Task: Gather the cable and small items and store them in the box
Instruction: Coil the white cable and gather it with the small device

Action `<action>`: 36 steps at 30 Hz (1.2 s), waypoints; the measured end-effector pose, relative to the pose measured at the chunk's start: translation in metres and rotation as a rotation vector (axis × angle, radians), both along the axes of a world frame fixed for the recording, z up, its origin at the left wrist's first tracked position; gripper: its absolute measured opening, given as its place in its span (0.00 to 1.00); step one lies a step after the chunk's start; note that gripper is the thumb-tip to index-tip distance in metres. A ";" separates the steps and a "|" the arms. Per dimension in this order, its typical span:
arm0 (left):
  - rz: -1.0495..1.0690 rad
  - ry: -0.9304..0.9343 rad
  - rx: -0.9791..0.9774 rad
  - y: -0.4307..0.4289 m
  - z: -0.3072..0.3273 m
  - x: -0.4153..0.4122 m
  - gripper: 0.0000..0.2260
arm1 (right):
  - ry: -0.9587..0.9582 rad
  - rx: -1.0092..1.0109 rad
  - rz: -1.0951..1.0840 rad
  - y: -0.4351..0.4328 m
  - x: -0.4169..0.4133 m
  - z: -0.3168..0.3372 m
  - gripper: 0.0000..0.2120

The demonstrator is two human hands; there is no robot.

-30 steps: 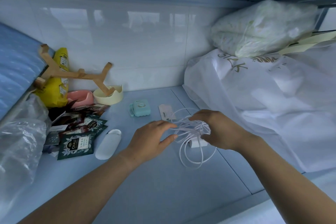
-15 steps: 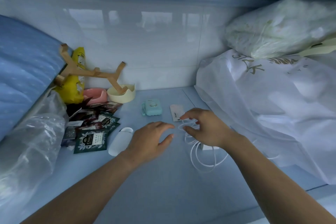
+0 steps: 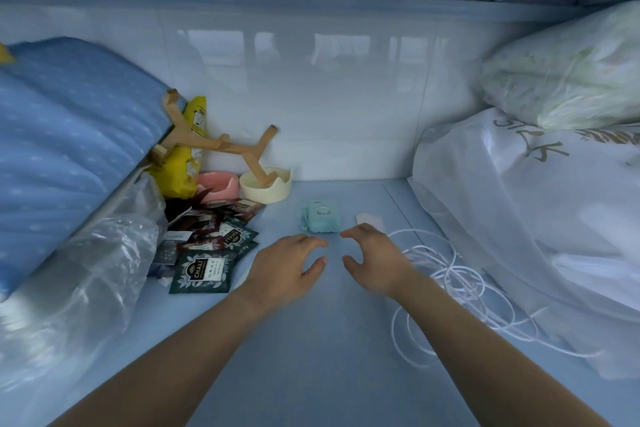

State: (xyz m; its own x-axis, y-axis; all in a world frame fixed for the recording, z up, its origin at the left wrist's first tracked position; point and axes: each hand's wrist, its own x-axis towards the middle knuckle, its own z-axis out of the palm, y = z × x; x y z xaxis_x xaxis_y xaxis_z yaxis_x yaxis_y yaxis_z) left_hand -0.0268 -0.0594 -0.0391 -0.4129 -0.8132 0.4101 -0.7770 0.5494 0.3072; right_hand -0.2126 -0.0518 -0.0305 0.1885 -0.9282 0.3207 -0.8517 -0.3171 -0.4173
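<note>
A white cable lies in loose loops on the blue shelf, to the right of my right forearm. A small mint-green box sits shut at the middle back, just beyond both hands. My left hand and my right hand hover side by side just in front of it, fingers curled and apart, holding nothing. A white card lies right of the box, partly hidden by my right fingers. Several dark tea sachets lie in a pile at the left.
A wooden rack, a yellow packet, a pink dish and a cream bowl stand at the back left. A clear plastic bag and blue bedding fill the left; white bags fill the right.
My right hand has let go of the cable, which now lies spread out on the shelf. Both hands have moved forward toward the mint-green box. The view has shifted left.
</note>
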 end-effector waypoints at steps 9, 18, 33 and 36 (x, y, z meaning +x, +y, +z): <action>0.059 -0.094 0.007 -0.013 -0.020 -0.028 0.14 | 0.329 0.195 -0.178 -0.023 0.000 -0.026 0.22; 0.083 -0.110 -0.011 -0.008 -0.012 -0.004 0.16 | 0.085 0.078 -0.019 -0.006 0.002 -0.014 0.20; 0.048 -0.090 -0.036 0.025 -0.013 0.049 0.17 | 0.011 0.050 0.058 0.042 0.032 -0.024 0.15; 0.037 -0.094 -0.025 0.033 -0.015 0.057 0.18 | -0.061 0.055 0.089 0.052 0.039 -0.027 0.15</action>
State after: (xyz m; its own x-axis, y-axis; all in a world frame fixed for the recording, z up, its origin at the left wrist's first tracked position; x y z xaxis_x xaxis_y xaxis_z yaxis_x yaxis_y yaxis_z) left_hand 0.0306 -0.0261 -0.0545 -0.4206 -0.8184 0.3916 -0.8213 0.5268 0.2188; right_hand -0.1737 -0.0001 -0.0578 0.2530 -0.9252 0.2828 -0.7935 -0.3657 -0.4865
